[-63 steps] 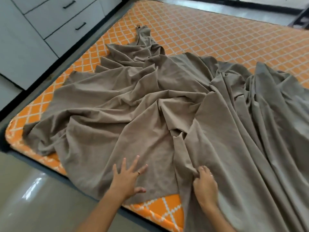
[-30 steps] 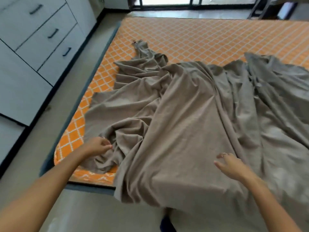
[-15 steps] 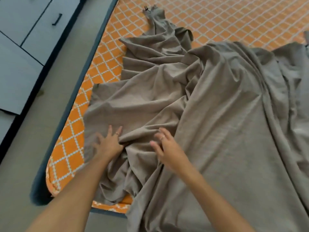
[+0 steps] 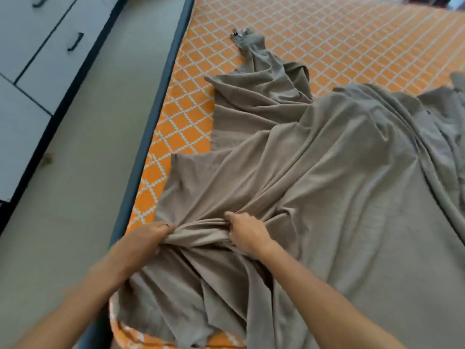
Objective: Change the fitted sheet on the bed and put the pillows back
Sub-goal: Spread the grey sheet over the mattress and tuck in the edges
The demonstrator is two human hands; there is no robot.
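Note:
A taupe fitted sheet [image 4: 327, 185] lies crumpled over the near left part of the orange lattice-patterned mattress [image 4: 339, 41]. My left hand [image 4: 146, 235] grips a bunched fold of the sheet near the mattress's left edge. My right hand [image 4: 245, 231] grips the same bunched fold a short way to the right. The fabric is pulled taut between the two hands. One sheet corner [image 4: 241, 34] with a small dark tag trails toward the far middle of the bed. No pillows are in view.
A dark blue bed frame edge [image 4: 156, 109] runs along the mattress's left side. A strip of grey floor [image 4: 83, 159] separates it from white drawers with black handles [image 4: 50, 51] at the upper left. Bare mattress shows at the far side and left.
Both hands went from resting with spread fingers on the sheet to gripping a bunched fold between them. The view has tilted closer to the bed's left corner.

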